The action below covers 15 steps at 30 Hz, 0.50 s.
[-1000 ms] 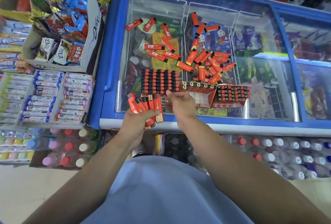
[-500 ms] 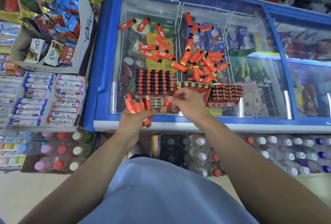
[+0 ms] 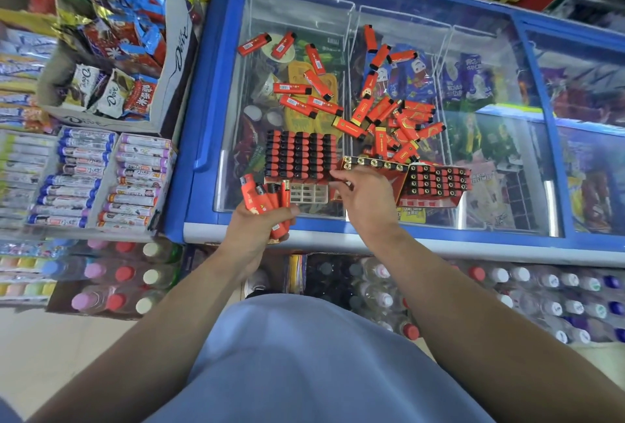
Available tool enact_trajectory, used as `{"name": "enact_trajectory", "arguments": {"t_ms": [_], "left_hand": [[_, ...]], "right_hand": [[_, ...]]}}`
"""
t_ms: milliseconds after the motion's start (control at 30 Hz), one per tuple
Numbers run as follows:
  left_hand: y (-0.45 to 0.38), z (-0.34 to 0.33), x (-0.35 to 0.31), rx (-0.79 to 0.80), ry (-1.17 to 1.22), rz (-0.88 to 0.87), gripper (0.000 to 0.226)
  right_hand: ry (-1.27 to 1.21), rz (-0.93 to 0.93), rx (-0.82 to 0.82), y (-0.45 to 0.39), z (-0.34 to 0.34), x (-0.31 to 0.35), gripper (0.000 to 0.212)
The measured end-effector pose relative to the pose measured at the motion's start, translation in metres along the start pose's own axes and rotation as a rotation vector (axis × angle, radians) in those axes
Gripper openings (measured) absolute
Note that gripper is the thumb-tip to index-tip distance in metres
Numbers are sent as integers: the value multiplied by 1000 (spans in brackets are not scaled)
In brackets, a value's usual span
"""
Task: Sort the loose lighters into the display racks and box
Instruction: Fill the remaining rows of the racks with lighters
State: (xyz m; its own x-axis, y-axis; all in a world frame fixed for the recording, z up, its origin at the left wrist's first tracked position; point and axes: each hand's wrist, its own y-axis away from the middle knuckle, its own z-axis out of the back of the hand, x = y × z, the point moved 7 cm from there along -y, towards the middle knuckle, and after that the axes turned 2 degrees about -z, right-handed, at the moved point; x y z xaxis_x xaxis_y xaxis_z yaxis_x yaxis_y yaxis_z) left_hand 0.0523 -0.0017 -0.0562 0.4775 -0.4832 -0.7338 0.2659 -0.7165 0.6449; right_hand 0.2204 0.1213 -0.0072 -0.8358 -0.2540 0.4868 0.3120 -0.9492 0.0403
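My left hand [image 3: 257,224] grips a bundle of several red lighters [image 3: 262,197] at the freezer's near edge. Just beyond it stands a display rack [image 3: 299,158] filled with rows of red and black lighters, with empty slots [image 3: 309,193] in its near row. My right hand [image 3: 367,196] reaches to the rack's near right corner and pinches a red lighter [image 3: 335,195], mostly hidden under its fingers. To the right lie an open red box [image 3: 375,165] and a second filled rack [image 3: 436,180]. Several loose lighters [image 3: 389,118] are scattered on the glass behind.
Everything rests on a blue-framed glass freezer lid [image 3: 500,165] with ice cream below. A Dove chocolate carton [image 3: 111,91] and trays of candy tubes [image 3: 101,179] stand at the left. Bottled drinks [image 3: 507,287] are stacked under the freezer's front edge.
My right hand took one lighter from the bundle in my left hand and carried it up to the rack's near right corner. The left hand stayed put with its bundle.
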Motion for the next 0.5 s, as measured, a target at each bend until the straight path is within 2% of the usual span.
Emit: {"name": "enact_trajectory", "arguments": {"t_ms": [100,200,267,300,333,433,500], "left_hand": [[1,-4,0,52,-13,-6,31],[3,-8,-1,88,-26,-7,34],[5,-12,-3,131,-38,-9,30],[6,-15,-3,160,-41,-7,29],[8,-19,-4,194,-40,3,30],[12,-33,-2,295,-55,53,33],[14,-41,3,339,-98,82,23]], "right_hand": [[84,109,-18,1,-4,5,27],[53,19,-74,2,1,2,23],[-48,-43,-156,4,16,5,25],[-148,-57,-147,6,20,8,27],[-284,-80,-60,8,19,12,29],[-589,-167,399,24,-3,20,29],[-650,-184,493,34,-9,13,21]]}}
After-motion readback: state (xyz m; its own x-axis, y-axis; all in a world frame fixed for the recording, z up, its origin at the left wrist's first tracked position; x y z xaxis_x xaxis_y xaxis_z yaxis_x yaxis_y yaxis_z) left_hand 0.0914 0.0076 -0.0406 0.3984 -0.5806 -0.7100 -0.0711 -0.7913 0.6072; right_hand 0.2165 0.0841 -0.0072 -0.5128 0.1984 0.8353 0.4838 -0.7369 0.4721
